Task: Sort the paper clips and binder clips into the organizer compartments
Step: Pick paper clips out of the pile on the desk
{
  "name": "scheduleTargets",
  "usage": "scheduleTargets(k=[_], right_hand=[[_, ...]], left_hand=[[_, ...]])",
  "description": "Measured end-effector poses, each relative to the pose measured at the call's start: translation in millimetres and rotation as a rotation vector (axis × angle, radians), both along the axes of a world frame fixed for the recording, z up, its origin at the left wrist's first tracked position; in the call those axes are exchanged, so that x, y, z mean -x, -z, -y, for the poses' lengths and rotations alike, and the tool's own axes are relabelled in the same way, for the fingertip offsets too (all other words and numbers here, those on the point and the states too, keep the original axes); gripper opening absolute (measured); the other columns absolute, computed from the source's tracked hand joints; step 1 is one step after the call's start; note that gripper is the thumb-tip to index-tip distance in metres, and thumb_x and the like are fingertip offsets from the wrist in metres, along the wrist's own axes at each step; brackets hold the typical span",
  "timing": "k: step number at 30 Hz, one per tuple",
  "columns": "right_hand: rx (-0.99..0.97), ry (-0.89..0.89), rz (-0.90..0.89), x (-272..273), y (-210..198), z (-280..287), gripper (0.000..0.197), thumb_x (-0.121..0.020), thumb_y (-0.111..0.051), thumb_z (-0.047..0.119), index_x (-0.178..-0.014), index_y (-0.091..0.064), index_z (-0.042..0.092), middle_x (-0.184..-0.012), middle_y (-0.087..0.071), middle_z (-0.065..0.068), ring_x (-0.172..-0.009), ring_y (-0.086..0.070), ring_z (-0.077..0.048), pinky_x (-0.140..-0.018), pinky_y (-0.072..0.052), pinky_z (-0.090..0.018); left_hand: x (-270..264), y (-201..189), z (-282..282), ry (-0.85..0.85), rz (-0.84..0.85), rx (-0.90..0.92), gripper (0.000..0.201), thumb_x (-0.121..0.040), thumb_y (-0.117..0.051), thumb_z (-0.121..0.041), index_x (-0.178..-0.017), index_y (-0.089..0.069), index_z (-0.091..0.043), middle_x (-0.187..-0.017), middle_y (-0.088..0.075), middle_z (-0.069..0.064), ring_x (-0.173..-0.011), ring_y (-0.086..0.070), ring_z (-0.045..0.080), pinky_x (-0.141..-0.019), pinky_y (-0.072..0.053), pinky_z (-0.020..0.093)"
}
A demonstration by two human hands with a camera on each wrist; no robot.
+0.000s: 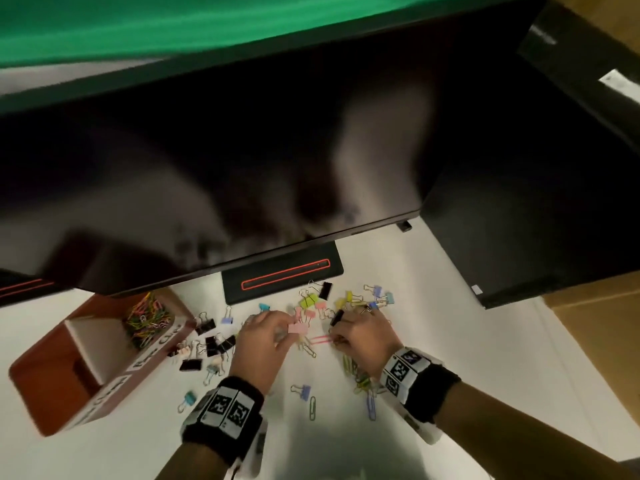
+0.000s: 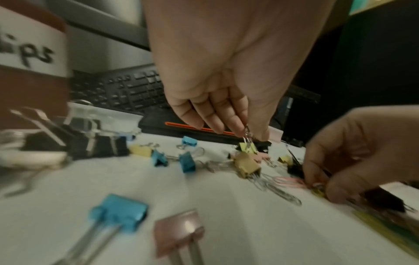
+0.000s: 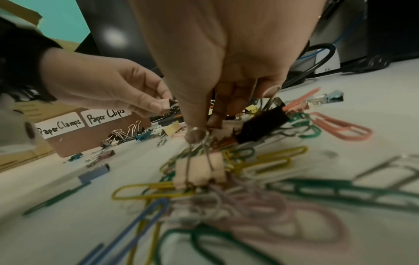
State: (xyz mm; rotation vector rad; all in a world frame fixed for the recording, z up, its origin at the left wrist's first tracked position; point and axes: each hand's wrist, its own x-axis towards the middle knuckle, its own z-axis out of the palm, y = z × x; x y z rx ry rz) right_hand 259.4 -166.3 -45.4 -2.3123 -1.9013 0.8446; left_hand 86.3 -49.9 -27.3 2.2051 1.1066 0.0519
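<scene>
On the white desk, both hands are down among the scattered clips.
Left grip: left hand [image 1: 260,341] pinches a pink binder clip [image 1: 297,328] between thumb and fingertips, lifted just off the desk; the left wrist view shows wire handles caught at the fingertips [image 2: 243,129].
Right grip: right hand [image 1: 360,336] has its fingers curled down onto the pile; the right wrist view shows thumb and forefinger closed on the wire loop of a peach binder clip [image 3: 199,170], which sits among paper clips.
Between the hands: a pink paper clip [image 1: 320,339] lies flat, its end at the right fingertips, with silver paper clips beside it.
Under the right wrist: a heap of paper clips [image 1: 360,375] in yellow, green and blue, spread on the desk.
Beyond the fingers: a loose cluster of coloured binder clips [image 1: 311,301], yellow, pink, blue and black, near the monitor base [image 1: 282,277].
Left of the left hand: black binder clips [image 1: 207,344] bunched just beside the organizer.
Organizer: the brown organizer [image 1: 62,379] stands at the left; its far compartment holds coloured paper clips [image 1: 147,318], and the nearer compartment looks bare from above. Its labels read "Paper Clamps" and "Paper Clips" in the right wrist view.
Near edge: a lilac binder clip [image 1: 302,390] and a green paper clip [image 1: 312,407] lie apart from the rest.
Backdrop: a dark monitor [image 1: 242,150] hangs over the desk.
</scene>
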Motion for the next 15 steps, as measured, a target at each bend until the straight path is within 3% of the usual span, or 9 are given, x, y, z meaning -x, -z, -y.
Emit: scheduleTargets(k=[3,6,8,12,15], right_hand=[[0.009,-0.038,0.008,-2.7,-1.7,-0.6,0.024,-0.092,-0.048,0.033,-0.109,-0.063,0.026,-0.112,-0.062,0.003,-0.107,-0.054,-0.021,-0.101,-0.033,-0.041],[-0.001,-0.053,-0.017,-5.0,-3.2,-2.0,0.025,-0.092,-0.047,0.032,-0.110,-0.063,0.026,-0.112,-0.064,0.003,-0.107,-0.054,-0.021,-0.101,-0.030,-0.040],[-0.023,-0.055,-0.032,-6.5,-3.5,-0.6,0.025,-0.092,-0.047,0.032,-0.110,-0.064,0.026,-0.111,-0.065,0.004,-0.105,-0.055,-0.021,-0.099,-0.030,-0.039],[-0.089,-0.058,-0.058,-10.3,-7.4,6.8,0.021,-0.090,-0.050,0.029,-0.102,-0.067,0.025,-0.103,-0.068,0.004,-0.100,-0.057,-0.021,-0.097,-0.033,-0.041],[-0.152,-0.023,-0.076,-13.8,-10.8,12.7,0.017,-0.088,-0.055,0.028,-0.100,-0.068,0.027,-0.100,-0.070,0.007,-0.098,-0.058,-0.021,-0.092,-0.033,-0.039]], left_hand=[[13.6,-3.7,-1.5,-0.083,-0.002,-0.036,0.025,-0.079,-0.070,-0.029,-0.102,-0.062,-0.028,-0.104,-0.056,-0.010,-0.098,-0.049,0.010,-0.087,-0.044,0.028],[17.7,-3.3,1.5,-0.058,-0.011,-0.125,0.032,-0.076,-0.073,-0.027,-0.106,-0.062,-0.026,-0.108,-0.054,-0.009,-0.098,-0.047,0.011,-0.089,-0.042,0.030],[13.9,-1.9,6.2,0.060,-0.022,-0.155,0.033,-0.074,-0.074,-0.025,-0.105,-0.063,-0.028,-0.105,-0.057,-0.009,-0.094,-0.049,0.013,-0.085,-0.046,0.035],[-0.1,8.4,15.2,0.310,-0.173,-0.156,0.041,-0.074,-0.072,-0.027,-0.113,-0.060,-0.032,-0.115,-0.056,-0.014,-0.109,-0.047,0.015,-0.088,-0.039,0.034],[-5.3,18.7,15.0,0.382,-0.213,-0.220,0.034,-0.068,-0.077,-0.032,-0.098,-0.064,-0.034,-0.100,-0.060,-0.017,-0.098,-0.052,0.015,-0.081,-0.038,0.030]])
